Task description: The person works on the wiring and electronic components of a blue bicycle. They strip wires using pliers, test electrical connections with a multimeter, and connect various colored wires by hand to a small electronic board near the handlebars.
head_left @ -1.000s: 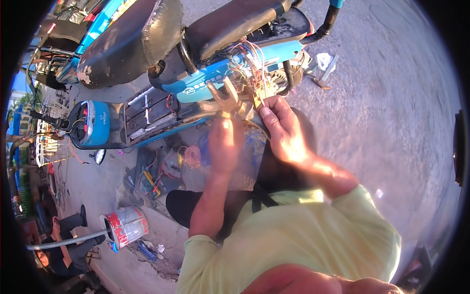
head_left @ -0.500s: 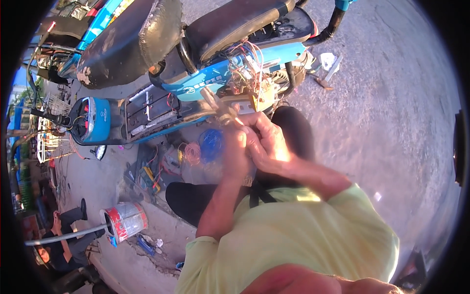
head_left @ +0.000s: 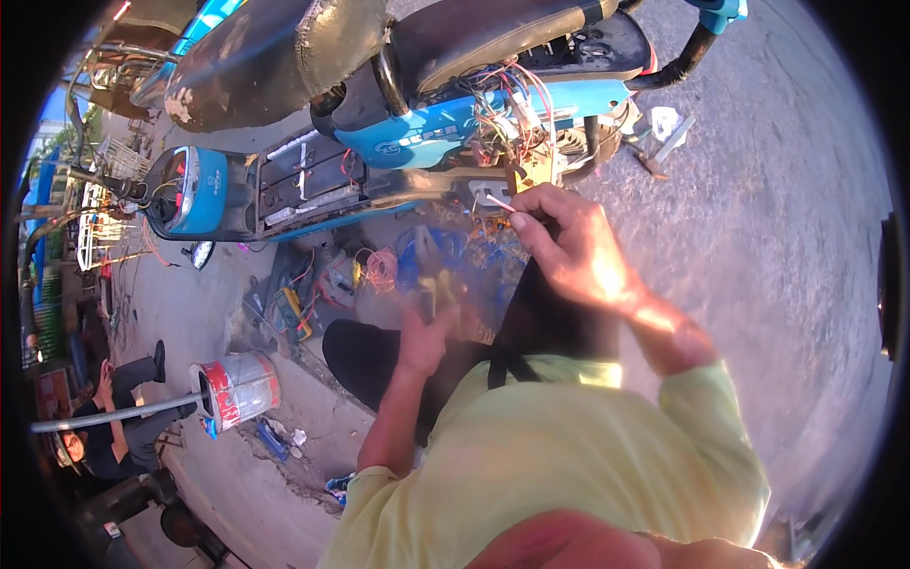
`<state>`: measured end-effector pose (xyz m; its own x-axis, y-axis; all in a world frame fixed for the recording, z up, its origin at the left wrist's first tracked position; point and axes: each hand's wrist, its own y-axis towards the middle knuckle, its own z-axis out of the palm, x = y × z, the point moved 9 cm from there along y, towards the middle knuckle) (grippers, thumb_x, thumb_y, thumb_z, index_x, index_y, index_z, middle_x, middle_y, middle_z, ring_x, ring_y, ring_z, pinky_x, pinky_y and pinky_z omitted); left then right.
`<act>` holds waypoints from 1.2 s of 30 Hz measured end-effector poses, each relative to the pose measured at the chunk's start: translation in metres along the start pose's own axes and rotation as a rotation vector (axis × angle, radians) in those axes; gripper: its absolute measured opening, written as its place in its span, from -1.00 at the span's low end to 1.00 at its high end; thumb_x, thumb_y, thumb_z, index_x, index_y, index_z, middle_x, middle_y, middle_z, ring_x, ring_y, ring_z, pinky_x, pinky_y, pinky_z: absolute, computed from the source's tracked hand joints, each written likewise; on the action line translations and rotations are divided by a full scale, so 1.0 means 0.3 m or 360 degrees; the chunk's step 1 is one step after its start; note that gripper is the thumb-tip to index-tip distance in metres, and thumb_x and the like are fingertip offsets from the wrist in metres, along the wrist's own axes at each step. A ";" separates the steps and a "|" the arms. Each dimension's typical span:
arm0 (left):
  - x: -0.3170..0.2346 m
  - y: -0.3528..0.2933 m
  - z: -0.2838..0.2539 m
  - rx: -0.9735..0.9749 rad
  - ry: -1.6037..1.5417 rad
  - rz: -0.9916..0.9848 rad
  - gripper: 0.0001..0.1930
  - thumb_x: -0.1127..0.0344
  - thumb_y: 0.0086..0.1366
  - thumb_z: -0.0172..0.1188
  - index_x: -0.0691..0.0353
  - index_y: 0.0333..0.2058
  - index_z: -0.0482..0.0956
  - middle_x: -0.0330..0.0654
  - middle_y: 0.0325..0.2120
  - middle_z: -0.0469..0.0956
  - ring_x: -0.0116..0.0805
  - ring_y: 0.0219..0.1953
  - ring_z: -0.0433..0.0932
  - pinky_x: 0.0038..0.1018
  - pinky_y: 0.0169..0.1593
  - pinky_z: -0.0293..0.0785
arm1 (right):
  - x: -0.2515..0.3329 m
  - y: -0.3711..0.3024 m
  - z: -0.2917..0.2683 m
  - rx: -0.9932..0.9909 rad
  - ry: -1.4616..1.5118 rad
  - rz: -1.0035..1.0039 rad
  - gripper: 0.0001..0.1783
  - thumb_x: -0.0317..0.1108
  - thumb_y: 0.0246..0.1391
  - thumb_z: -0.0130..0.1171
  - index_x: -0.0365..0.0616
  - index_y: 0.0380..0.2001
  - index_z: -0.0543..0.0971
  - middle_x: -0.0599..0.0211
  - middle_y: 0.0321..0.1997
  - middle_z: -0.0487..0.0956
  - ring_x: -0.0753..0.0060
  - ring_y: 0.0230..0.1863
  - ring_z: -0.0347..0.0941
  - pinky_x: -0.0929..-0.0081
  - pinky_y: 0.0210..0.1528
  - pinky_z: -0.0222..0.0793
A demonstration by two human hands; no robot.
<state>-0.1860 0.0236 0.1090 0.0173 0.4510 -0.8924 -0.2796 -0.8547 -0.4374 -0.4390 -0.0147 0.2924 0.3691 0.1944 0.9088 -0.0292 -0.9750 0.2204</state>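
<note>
right hand [head_left: 572,254] pinches a wire [head_left: 500,203] near the scooter [head_left: 441,147]; left hand [head_left: 424,337], blurred, grips pliers [head_left: 438,287], nearer and left. far wiring [head_left: 519,116] hangs out, exposed; connecting seems unfinished.

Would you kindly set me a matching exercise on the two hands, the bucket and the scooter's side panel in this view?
Things
1. left hand
2. bucket
3. right hand
4. scooter's side panel

Descriptions
A. pinching a thin pale strand at its fingertips
B. blue
C. red and pale grey
D. gripping a pliers-like tool, blurred in the picture

Right pairs: 1-D, 2-C, 3-A, 4-B
</note>
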 end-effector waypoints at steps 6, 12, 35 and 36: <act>0.049 -0.024 -0.101 -0.0263 0.1087 0.0136 -0.74 0.31 0.39 0.23 0.37 -0.06 0.51 -0.20 -0.39 0.57 -0.46 -0.45 0.58 -0.50 -0.34 0.54 | -0.026 0.000 0.037 0.0119 0.0080 0.0154 -0.80 -0.35 0.27 0.19 -0.28 -0.19 0.61 0.14 -0.38 0.62 0.31 -0.40 0.62 0.36 -0.35 0.49; -0.291 -0.033 0.054 -0.0131 0.0553 0.0497 -0.48 0.34 0.23 0.40 0.33 0.12 0.43 -0.05 -0.01 0.58 -0.31 0.02 0.54 -0.33 0.09 0.50 | 0.002 0.005 0.055 0.0055 0.0151 0.0183 -0.78 -0.32 0.29 0.21 -0.29 -0.18 0.62 0.18 -0.41 0.63 0.39 -0.39 0.64 0.42 -0.33 0.51; -0.407 0.001 0.178 0.0132 0.1100 0.1172 -0.50 0.31 0.20 0.41 0.39 0.08 0.54 0.11 0.14 0.41 0.07 0.20 0.40 -0.18 0.28 0.32 | 0.006 0.034 0.111 0.0230 0.0012 0.0071 -0.84 -0.39 0.24 0.17 -0.28 -0.26 0.62 0.16 -0.44 0.62 0.32 -0.46 0.62 0.37 -0.42 0.48; -0.417 -0.005 0.180 0.0123 0.1102 0.1206 -0.53 0.32 0.19 0.41 0.40 0.03 0.56 0.11 0.11 0.42 0.09 0.17 0.40 -0.16 0.25 0.34 | 0.005 0.034 0.109 0.0233 0.0015 0.0072 -0.84 -0.39 0.24 0.17 -0.28 -0.26 0.62 0.16 -0.44 0.62 0.32 -0.46 0.62 0.37 -0.42 0.48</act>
<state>-0.2397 -0.0175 0.2272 0.3536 -0.4677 -0.8101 -0.5079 -0.8232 0.2536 -0.4084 -0.0278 0.2843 0.3618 0.1505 0.9200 0.0905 -0.9879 0.1260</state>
